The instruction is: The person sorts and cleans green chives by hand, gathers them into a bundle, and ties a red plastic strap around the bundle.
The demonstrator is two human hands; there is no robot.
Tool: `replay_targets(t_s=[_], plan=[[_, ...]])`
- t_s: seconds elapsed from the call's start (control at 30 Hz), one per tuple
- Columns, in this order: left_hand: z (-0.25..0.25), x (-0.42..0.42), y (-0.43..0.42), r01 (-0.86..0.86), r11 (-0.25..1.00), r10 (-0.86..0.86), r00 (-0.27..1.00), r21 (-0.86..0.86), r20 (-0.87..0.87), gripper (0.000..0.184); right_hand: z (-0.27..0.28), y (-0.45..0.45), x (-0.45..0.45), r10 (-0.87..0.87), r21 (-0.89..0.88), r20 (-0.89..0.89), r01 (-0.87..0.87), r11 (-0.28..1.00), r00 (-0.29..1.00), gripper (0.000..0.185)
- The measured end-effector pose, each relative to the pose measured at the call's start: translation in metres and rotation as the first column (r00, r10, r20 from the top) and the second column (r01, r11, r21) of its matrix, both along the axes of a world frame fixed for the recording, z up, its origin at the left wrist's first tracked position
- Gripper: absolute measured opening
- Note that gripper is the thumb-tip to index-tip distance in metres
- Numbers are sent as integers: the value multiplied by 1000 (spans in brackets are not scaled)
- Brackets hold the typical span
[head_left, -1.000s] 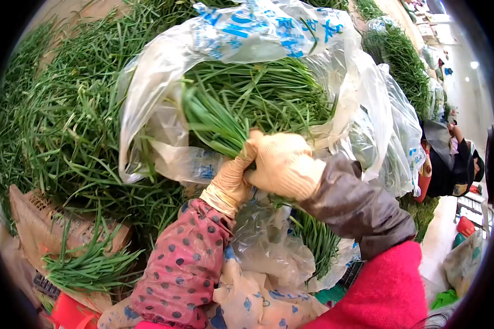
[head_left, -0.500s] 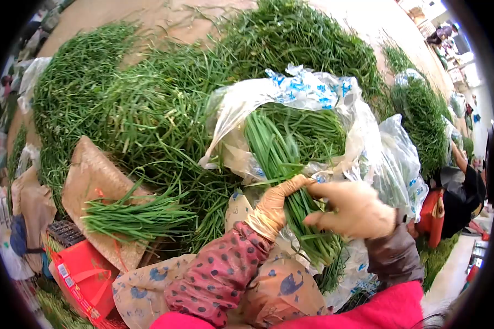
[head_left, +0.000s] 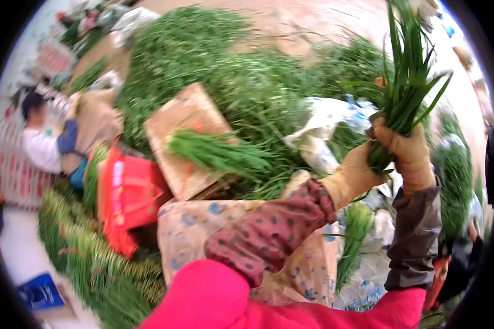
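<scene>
Presently, left hand (head_left: 352, 172) and right hand (head_left: 410, 156) grip a chive bundle (head_left: 405, 90); plastic bag (head_left: 319, 123), brown board (head_left: 169, 125) and red bag (head_left: 141, 192) lie leftward.

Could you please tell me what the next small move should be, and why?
I would probably lower the bunch of chive-like greens toward the tan board: the left grip and right grip hold it clear of that board, leaves fanning out, and a similar bunch lies there.
</scene>
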State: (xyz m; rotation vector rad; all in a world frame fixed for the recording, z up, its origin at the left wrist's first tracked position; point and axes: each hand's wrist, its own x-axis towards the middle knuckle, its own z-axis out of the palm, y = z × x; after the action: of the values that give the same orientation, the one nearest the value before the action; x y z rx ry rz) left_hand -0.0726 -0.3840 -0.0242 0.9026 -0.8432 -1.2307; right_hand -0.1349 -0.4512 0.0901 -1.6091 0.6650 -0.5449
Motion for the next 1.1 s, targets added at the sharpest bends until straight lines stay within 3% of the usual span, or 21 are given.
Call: replay_targets(t_s=[0.03, 0.07, 0.13, 0.17, 0.2, 0.23, 0.33, 0.37, 0.5, 0.53, 0.57, 0.63, 0.67, 0.7, 0.77, 0.8, 0.9, 0.97, 1.0, 1.03, 1.1], plan=[[-12, 7, -5, -42, 993, 20, 982, -112, -187, 49, 5, 9, 19, -36, -112, -17, 34, 993, 999, 47], [2, 27, 5, 7, 989, -76, 878, -146, -472, 52, 10, 20, 36, 0, -129, 15, 2, 992, 1000, 39], [32, 71, 25, 58, 977, -212, 384, -206, -899, 57, 24, 48, 70, -7, -229, 47, 18, 973, 999, 22], [45, 88, 38, 73, 975, -221, 341, -208, -914, 60, 24, 53, 86, 28, -300, 83, -2, 954, 996, 25], [54, 100, 58, -155, 973, 35, 830, -171, -557, 51, 23, 59, 102, 75, -361, 150, -16, 932, 986, 26], [61, 114, 77, -350, 897, 363, 932, -269, 1, 42, 21, 66, 121, 125, -423, 211, -25, 906, 969, 28], [66, 183, 112, -470, 838, 536, 803, -278, 260, 62, 14, 80, 184, 250, -495, 283, -82, 865, 926, 33], [65, 201, 121, -540, 793, 607, 745, -283, 279, 63, 12, 87, 204, 257, -525, 268, -82, 847, 928, 33], [36, 277, 157, -625, 741, 669, 654, -247, 353, 60, -20, 110, 278, 433, -265, 438, -347, 900, 788, 30], [27, 292, 166, -654, 736, 661, 634, -178, 403, 57, -25, 115, 292, 459, -351, 259, -360, 864, 850, 33], [17, 306, 174, -682, 723, 648, 615, -109, 450, 54, -33, 121, 309, 381, -447, -84, -377, 811, 921, 41], [0, 325, 184, -658, 749, 625, 660, -82, 416, 51, -49, 131, 325, 513, -267, -205, -552, 790, 833, 53], [-10, 332, 191, -720, 693, 630, 576, -43, 521, 46, -69, 132, 334, 582, -235, -164, -605, 761, 796, 59], [-18, 337, 194, -747, 665, 648, 569, -13, 506, 45, -80, 135, 345, 615, -209, -210, -649, 732, 760, 61], [-33, 345, 201, -794, 606, 686, 551, 47, 475, 44, -98, 129, 359, 645, -381, -224, -675, 631, 730, 67], [-39, 353, 205, -772, 633, 657, 502, -50, 562, 45, -92, 130, 360, 654, -369, -230, -686, 627, 721, 66], [-41, 351, 207, -666, 735, 579, 516, -128, 631, 47, -81, 143, 360, 639, -412, -222, -665, 623, 736, 55], [-40, 352, 204, -635, 769, 427, 599, 77, 678, 64, -76, 156, 359, 485, -325, -282, -558, 763, 828, 48], [-38, 352, 202, -610, 772, 344, 635, 176, 692, 73, -106, 151, 377, 527, -378, -70, -511, 772, 847, 40], [-36, 347, 208, -602, 780, 338, 635, 171, 695, 73, -94, 154, 373, 517, -383, -66, -500, 777, 854, 40], [-36, 320, 228, -853, 505, 373, 81, -129, 924, 76, -73, 151, 353, 326, -236, -91, -338, 911, 941, 37]])
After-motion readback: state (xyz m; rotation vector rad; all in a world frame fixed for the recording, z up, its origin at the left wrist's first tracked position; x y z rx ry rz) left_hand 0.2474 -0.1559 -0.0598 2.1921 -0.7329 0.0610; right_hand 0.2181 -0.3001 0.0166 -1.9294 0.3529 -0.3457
